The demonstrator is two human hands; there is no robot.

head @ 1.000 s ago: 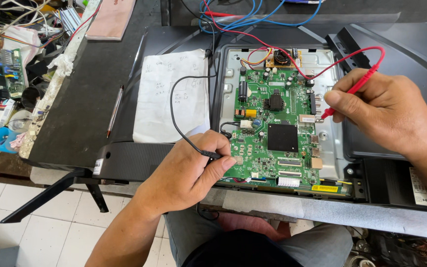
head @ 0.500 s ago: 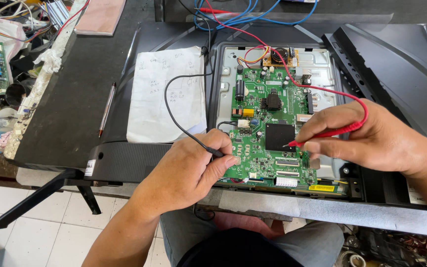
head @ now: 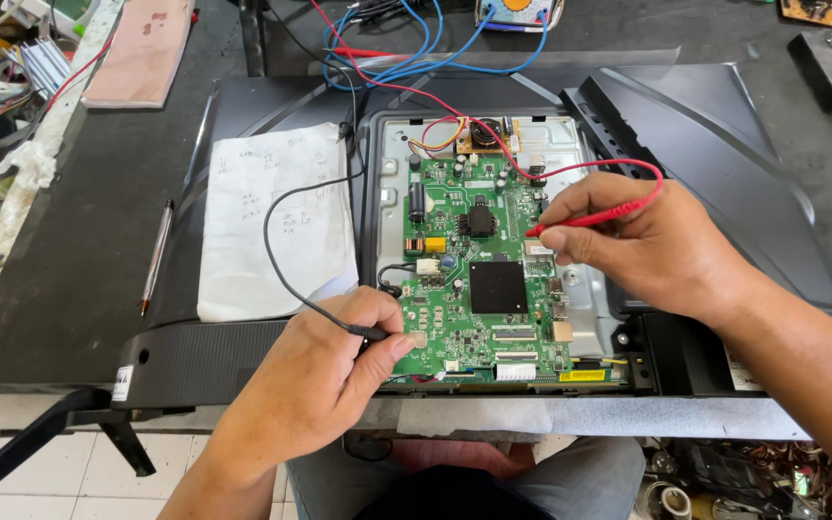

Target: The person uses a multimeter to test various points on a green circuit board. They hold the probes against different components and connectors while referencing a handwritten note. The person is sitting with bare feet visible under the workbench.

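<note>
A green circuit board (head: pixel 464 318) with a large black chip (head: pixel 498 287) lies in the open metal back of a flat television (head: pixel 589 289). My left hand (head: pixel 325 371) pinches a black test probe (head: pixel 373 333) against the board's lower left edge; its black lead (head: pixel 272 241) loops up over a sheet of paper. My right hand (head: pixel 642 241) holds a red test probe (head: pixel 580 221), tip touching the board's right side just above the chip. The red lead (head: pixel 628 169) curls over my fingers.
A handwritten paper sheet (head: pixel 276 221) and a pen (head: pixel 156 255) lie on the black panel at left. Blue and red wires (head: pixel 416 58) run to a meter (head: pixel 520 12) at the top. A removed black cover (head: pixel 715 154) leans at right. Cluttered parts line the left edge.
My right hand has brought the red probe leftward from the board's right edge to a spot near the black chip. My left hand has stayed on the black probe. The view shifted slightly.
</note>
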